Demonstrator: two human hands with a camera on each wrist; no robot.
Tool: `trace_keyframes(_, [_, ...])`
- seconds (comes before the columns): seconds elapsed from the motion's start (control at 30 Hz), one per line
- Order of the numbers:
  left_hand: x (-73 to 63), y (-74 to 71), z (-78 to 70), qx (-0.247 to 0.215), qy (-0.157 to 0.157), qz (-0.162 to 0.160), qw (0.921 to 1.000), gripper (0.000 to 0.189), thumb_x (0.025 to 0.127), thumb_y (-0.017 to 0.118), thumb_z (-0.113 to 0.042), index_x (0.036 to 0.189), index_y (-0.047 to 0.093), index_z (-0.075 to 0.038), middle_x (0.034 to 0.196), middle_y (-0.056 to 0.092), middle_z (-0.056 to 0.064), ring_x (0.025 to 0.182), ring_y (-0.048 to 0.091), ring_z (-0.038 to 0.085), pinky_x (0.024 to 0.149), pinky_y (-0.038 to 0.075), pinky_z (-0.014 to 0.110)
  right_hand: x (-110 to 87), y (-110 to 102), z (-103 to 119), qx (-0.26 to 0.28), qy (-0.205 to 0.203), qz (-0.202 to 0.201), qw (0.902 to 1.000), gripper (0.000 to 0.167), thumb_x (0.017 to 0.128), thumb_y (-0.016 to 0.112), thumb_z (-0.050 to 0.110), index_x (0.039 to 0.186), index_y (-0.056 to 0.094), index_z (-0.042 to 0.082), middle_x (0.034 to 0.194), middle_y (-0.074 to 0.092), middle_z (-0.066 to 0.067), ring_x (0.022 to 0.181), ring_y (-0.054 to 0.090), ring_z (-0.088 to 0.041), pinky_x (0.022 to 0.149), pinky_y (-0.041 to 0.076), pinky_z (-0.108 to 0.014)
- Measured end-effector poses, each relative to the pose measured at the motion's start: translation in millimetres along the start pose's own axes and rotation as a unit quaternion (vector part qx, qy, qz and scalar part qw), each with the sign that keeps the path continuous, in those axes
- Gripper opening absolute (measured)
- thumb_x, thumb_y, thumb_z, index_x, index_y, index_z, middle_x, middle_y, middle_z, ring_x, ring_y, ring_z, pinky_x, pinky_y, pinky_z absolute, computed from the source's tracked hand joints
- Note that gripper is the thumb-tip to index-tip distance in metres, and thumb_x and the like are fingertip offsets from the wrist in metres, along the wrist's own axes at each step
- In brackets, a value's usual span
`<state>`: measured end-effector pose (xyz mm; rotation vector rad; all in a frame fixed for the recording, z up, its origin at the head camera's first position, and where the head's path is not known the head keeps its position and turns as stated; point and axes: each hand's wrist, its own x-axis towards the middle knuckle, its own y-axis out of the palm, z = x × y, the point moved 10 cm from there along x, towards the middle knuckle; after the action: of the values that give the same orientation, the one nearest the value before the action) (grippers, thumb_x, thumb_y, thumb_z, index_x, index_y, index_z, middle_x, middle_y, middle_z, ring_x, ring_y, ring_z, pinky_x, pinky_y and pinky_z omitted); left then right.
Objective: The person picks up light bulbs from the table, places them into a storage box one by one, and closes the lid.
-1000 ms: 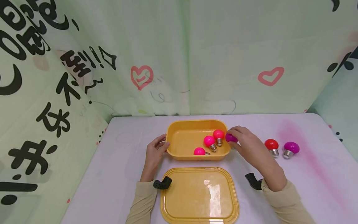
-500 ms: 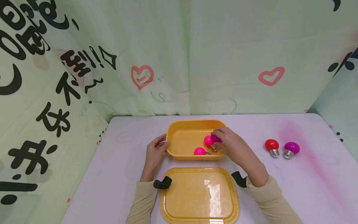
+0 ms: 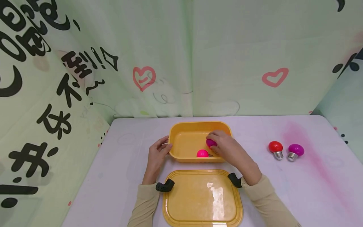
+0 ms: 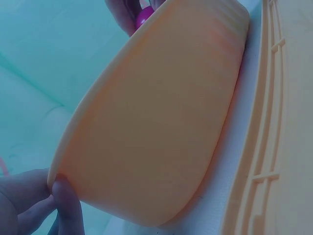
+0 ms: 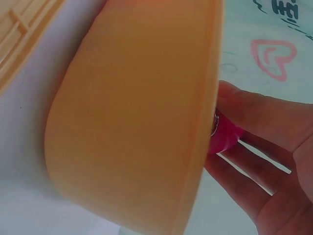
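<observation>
My left hand (image 3: 157, 154) pinches the left rim of a yellow plastic box (image 3: 181, 125); in the left wrist view the thumb and fingers (image 4: 67, 208) lie on either side of its corner. Inside the box, my right hand (image 3: 228, 148) holds a toy light bulb with a purple top (image 3: 211, 143). In the right wrist view that bulb's magenta top (image 5: 226, 136) shows between thumb and fingers, just beyond the box rim. A pink-topped bulb (image 3: 202, 153) lies on its side near the front wall. The right hand hides the other pink bulbs.
A yellow lid (image 3: 198, 197) lies flat in front of the box. To the right on the white table (image 3: 119, 176) rest a red-topped bulb (image 3: 275, 147) and another purple bulb (image 3: 295, 149). A printed curtain (image 3: 227, 56) hangs behind the table.
My right hand has carried the purple bulb leftward from the box's right rim to inside it, covering the two upper pink bulbs. The left hand has kept its place.
</observation>
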<state>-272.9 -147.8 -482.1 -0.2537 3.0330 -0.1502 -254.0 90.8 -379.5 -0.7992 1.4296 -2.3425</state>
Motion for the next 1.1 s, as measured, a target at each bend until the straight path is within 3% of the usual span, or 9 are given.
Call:
trace_keyframes(0.3, [0.0,0.4,-0.3,-0.003,0.001,0.003,1.0,0.041,0.092,0.07,-0.011,0.133,0.062,-0.009,0.127,0.062,0.011,0.104,0.061,0.021,0.074,0.056,0.018,5.5,12,2,-0.011,-0.017,0.002,0.9998,0.03,0.08,0.08,0.001,0.108,0.069,0.0,0.109,0.066,-0.013,0.099,0.062,-0.029,0.083,0.058,-0.041])
trace_keyframes(0.67, [-0.8,0.6,-1.4,-0.005,0.006,0.007,1.0,0.042,0.092,0.07,-0.01,0.133,0.062,-0.009,0.127,0.062,0.013,0.103,0.061,0.021,0.073,0.055,0.018,15.4,27,1,-0.002,0.009,0.045,0.9989,0.03,0.083,0.079,0.006,0.111,0.069,0.001,0.114,0.066,-0.014,0.106,0.062,-0.03,0.089,0.056,-0.042])
trace_keyframes(1.1, [1.0,1.1,-0.3,-0.008,0.0,0.011,0.9999,0.042,0.093,0.07,-0.011,0.134,0.062,-0.009,0.128,0.061,0.013,0.104,0.061,0.021,0.074,0.055,0.018,22.8,41,-1,-0.006,0.009,0.064,0.9979,0.027,0.086,0.076,0.007,0.112,0.069,0.002,0.111,0.068,-0.011,0.106,0.062,-0.028,0.092,0.054,-0.042])
